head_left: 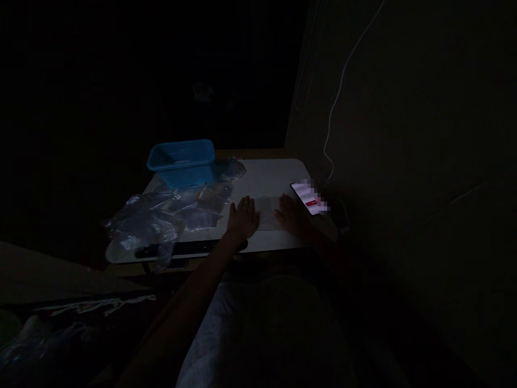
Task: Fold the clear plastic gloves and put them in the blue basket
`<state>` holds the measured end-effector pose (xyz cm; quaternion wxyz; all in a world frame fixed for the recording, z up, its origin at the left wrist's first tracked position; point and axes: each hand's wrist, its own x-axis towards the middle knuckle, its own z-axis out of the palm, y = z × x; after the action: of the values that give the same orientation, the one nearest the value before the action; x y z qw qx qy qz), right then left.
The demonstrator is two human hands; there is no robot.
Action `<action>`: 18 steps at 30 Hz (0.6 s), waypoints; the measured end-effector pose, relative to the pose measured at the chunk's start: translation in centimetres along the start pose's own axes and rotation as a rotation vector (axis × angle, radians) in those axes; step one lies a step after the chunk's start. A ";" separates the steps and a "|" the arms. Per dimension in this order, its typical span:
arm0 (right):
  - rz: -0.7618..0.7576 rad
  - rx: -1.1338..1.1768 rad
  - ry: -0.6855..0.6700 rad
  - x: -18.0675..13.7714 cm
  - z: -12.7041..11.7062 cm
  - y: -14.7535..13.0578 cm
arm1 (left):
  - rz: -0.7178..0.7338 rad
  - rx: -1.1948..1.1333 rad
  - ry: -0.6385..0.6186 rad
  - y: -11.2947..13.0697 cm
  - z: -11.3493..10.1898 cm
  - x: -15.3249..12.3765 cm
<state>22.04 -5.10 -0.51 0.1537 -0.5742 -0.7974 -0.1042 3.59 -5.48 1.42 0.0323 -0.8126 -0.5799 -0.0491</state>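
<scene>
A flat, clear plastic bag or sheet lies on the white table in front of me; the dim light hides its details. My left hand rests flat at its left edge, fingers stretched out. At its right edge my right hand lies with fingers spread, partly lost in shadow. Left of my left hand is a loose pile of clear plastic bags, some crumpled. A phone with a lit screen lies just beyond my right hand.
A blue plastic basin stands at the table's back left, behind the pile. Along the front edge lies a long dark strip, partly under my left forearm. A white cable hangs down the wall on the right. The surroundings are very dark.
</scene>
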 end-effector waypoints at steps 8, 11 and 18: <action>-0.011 0.034 0.015 -0.1 0.3 0.2 | 0.001 0.016 0.003 0.0 0.0 -0.1; -0.016 0.053 0.021 -0.1 0.3 0.2 | 0.001 0.009 0.002 0.0 0.0 -0.1; 0.012 0.060 0.049 -0.1 0.6 0.2 | -0.005 -0.019 0.023 0.0 0.1 -0.1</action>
<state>22.17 -4.91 -1.11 0.1908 -0.5714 -0.7927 -0.0932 3.52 -5.56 1.33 0.0310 -0.8107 -0.5812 -0.0638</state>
